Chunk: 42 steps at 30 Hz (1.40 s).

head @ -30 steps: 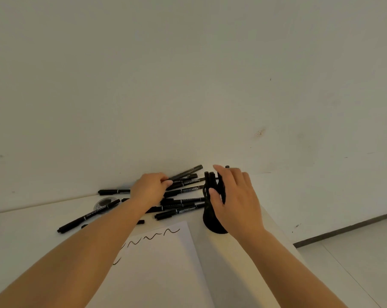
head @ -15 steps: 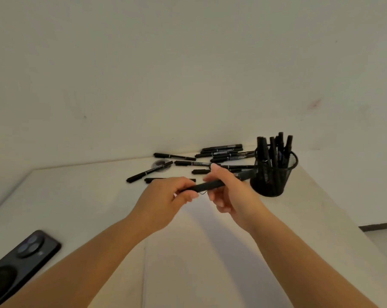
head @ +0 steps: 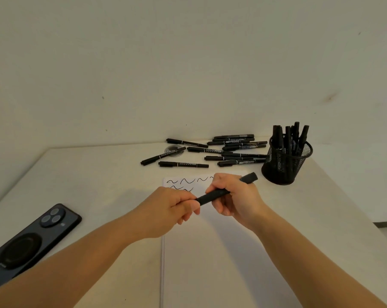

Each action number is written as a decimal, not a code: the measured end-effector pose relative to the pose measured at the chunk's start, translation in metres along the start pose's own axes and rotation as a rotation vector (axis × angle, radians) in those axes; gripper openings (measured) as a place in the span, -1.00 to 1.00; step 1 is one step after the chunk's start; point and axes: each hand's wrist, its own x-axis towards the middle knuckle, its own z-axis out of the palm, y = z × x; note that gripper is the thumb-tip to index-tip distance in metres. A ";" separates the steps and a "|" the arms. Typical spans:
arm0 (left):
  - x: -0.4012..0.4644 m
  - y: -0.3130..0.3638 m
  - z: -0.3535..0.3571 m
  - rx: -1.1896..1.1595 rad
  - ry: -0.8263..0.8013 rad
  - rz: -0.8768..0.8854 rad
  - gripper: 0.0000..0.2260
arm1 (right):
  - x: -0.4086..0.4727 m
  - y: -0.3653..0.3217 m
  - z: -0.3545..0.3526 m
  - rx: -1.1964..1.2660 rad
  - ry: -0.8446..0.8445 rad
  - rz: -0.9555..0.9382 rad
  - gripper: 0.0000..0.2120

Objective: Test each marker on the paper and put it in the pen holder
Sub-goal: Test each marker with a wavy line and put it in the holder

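1. Gripping one black marker (head: 223,192) at both ends, left hand (head: 174,203) and right hand (head: 234,196) now hold it over the paper (head: 210,252), fingers curled.
2. Uncapping likely follows; the mesh pen holder (head: 285,161) waits, now released.

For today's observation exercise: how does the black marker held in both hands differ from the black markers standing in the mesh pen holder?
The black marker in the hands lies roughly level above the white paper, gripped by the left hand and right hand; the black markers in the holder stand nearly upright, untouched. The held one is single; those in the black mesh pen holder are bunched together. All are slim and black.
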 end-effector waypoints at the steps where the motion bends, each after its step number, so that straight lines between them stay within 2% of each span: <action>1: -0.002 -0.006 -0.004 -0.048 -0.018 -0.026 -0.71 | 0.002 0.000 -0.007 0.055 0.051 -0.027 -0.61; 3: -0.006 -0.022 -0.019 -0.177 0.022 -0.118 -0.71 | 0.006 -0.002 -0.031 0.176 0.213 -0.092 -0.63; 5: -0.008 -0.038 -0.034 -0.297 0.086 -0.188 -0.71 | 0.006 -0.004 -0.050 0.042 0.286 -0.157 -0.71; 7: -0.004 -0.045 -0.033 -0.279 0.119 -0.181 -0.73 | 0.007 0.004 -0.048 -0.182 0.218 -0.148 -0.79; 9: 0.004 -0.044 -0.021 -0.156 0.151 -0.119 -0.76 | 0.010 0.014 -0.034 -0.357 0.129 -0.106 -0.89; 11: 0.009 -0.041 -0.006 -0.067 0.179 -0.039 -0.78 | 0.014 0.020 -0.027 -0.426 0.136 -0.099 -0.84; 13: 0.012 -0.043 0.004 -0.001 0.207 0.012 -0.81 | 0.019 0.022 -0.029 -0.367 0.263 -0.114 -0.83; 15: 0.014 -0.045 0.009 0.046 0.215 0.026 -0.84 | 0.025 0.021 -0.030 -0.311 0.380 -0.103 -0.92; 17: 0.014 -0.047 0.014 0.067 0.206 0.013 -0.87 | 0.034 0.021 -0.024 -0.308 0.420 -0.080 -0.92; 22: 0.010 -0.052 0.016 0.006 0.232 0.027 -0.88 | 0.054 0.036 -0.006 -0.366 0.473 -0.098 -0.90; 27: 0.015 -0.056 0.017 -0.010 0.236 0.028 -0.90 | 0.057 0.049 -0.005 -0.463 0.394 -0.187 -0.93; 32: 0.018 -0.059 0.016 -0.022 0.224 0.029 -0.90 | 0.058 0.051 -0.004 -0.566 0.332 -0.196 -0.93; 39: 0.018 -0.062 0.017 -0.030 0.236 0.030 -0.91 | 0.055 0.049 -0.010 -0.608 0.513 -0.204 -0.87; 42: 0.018 -0.063 0.018 -0.023 0.241 0.020 -0.90 | 0.050 0.046 -0.011 -0.490 0.550 -0.259 -0.88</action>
